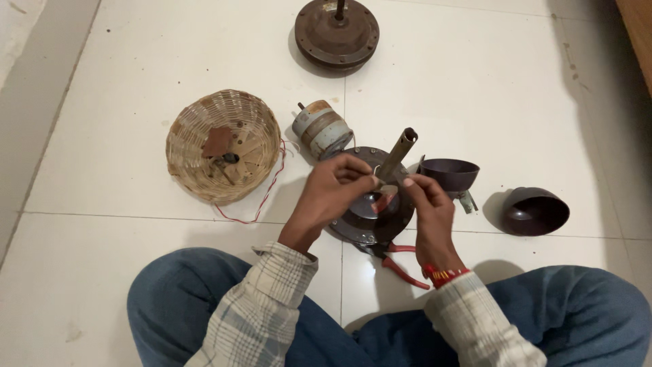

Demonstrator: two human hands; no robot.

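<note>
While both hands meet over the motor plate [370, 214] at center, the job looks mid-way, judged from the layout: parts lie spread apart on the floor [136, 102], nothing reassembled. Left hand [333, 187] is pinched shut on something small and thin at the fingertips, maybe a wire end, too small to tell. Right hand [424, 204] is also pinched, fingertips touching that same spot just beside the shaft [397, 153], which rises tilted toward 1 o'clock from the plate. Plate sits on the floor between the knees, at 12 o'clock from the person. Pliers [401, 261], red handles, lie at 6 o'clock of the plate, partly under it, untouched. Second motor housing [337, 32] sits well apart at 12 o'clock. Capacitor-like can [321, 129], grey with a brown band, lies at 11 o'clock, near the plate; any label on it is unreadable. Red wire [261, 197] runs from it along the basket [223, 146] at 9 o'clock. Two dark cups: one [448, 173] at 2 o'clock just beside the plate, another [535, 211] at 3 o'clock, on its side. No packages or signs visible.
</note>
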